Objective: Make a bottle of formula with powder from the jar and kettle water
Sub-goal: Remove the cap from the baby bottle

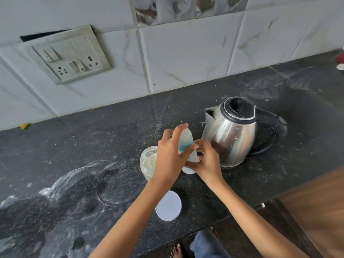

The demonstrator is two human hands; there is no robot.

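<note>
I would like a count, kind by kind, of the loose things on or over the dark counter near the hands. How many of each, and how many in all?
Steel electric kettle with black lid, on its base: 1
Open clear glass jar of pale powder: 1
Round white lid, lying flat: 1
Clear baby bottle with blue-green markings, held by left hand and right hand: 1
Total: 4

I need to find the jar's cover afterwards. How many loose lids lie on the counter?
1: a white round lid lies flat near the counter's front edge, below the open jar. Others may hide behind the hands.
</note>
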